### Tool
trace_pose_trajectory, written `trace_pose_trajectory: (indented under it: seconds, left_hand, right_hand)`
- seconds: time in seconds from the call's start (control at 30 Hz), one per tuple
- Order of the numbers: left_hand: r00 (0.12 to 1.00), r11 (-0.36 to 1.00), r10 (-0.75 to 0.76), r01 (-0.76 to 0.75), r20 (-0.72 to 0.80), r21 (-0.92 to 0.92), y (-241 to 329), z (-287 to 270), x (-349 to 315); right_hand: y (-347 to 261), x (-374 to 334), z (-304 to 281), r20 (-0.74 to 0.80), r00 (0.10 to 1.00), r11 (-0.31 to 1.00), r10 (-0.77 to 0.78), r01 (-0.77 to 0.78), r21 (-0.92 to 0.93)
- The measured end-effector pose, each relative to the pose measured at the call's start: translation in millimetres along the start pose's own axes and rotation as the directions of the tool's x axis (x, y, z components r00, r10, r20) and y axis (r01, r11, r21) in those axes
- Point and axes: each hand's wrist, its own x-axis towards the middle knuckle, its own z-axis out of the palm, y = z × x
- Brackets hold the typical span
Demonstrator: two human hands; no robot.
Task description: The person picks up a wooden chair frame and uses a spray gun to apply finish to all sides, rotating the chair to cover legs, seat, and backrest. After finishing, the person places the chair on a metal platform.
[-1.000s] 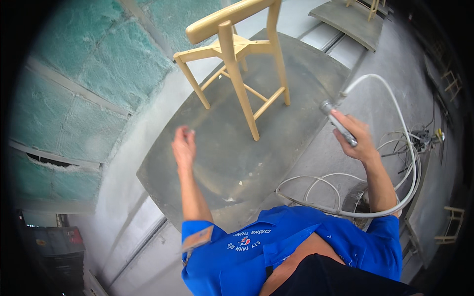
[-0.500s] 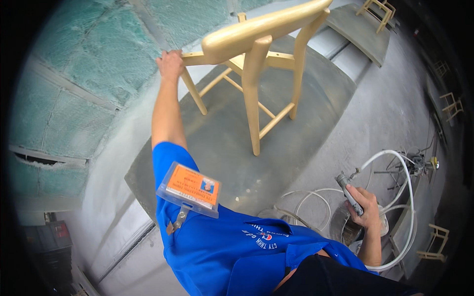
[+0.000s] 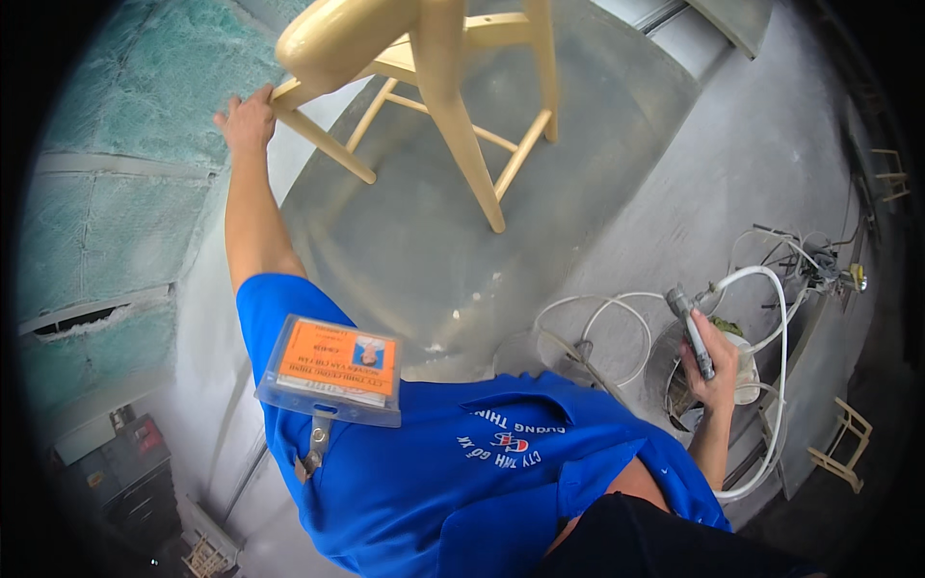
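Observation:
A pale wooden chair frame (image 3: pixel 438 96) with a thick rounded backrest stands on a grey board, its top cut off by the upper edge of the view. My left hand (image 3: pixel 249 120) reaches out to it and grips the end of a rail near the front leg, fingertips partly hidden. Off to the right, my right hand (image 3: pixel 715 364) is wrapped round the handle of a metal spray gun (image 3: pixel 680 306), held well apart from the chair. A white hose (image 3: pixel 779 337) runs from the gun and loops back beside my right forearm.
Under the chair lies the grey board (image 3: pixel 385 260). A teal fibrous filter wall (image 3: pixel 135 222) rises on the left. Beside my right hand stand a metal bucket (image 3: pixel 665 376) and coiled hoses (image 3: pixel 593 323). Another chair frame (image 3: pixel 841 445) sits at the far right.
The chair and my left hand now appear further left and higher, the chair more tilted in view. My left hand stays at the rail. The spray gun remains in my right hand.

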Motion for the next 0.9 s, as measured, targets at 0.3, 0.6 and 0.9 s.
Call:
trace_pose_trajectory:
  seconds: [0.3,0.6,0.9]
  left_hand:
    - [0.905,0.944,-0.317,0.331,0.284,0.000,-83,-13,-264]
    - [0.998,0.817,-0.059,0.067,0.032,-0.573,-24,-135,-563]
    - [0.945,0.676,-0.327,0.246,0.015,-0.694,142,-237,-600]
  right_hand:
    - [79,-57,-20,-0.021,0.998,0.974,0.063,-0.056,0.221]
    - [127,-127,-47,-0.077,0.975,0.880,0.209,-0.153,0.449]
    - [119,-69,-49,0.031,0.973,0.737,0.227,-0.193,0.648]
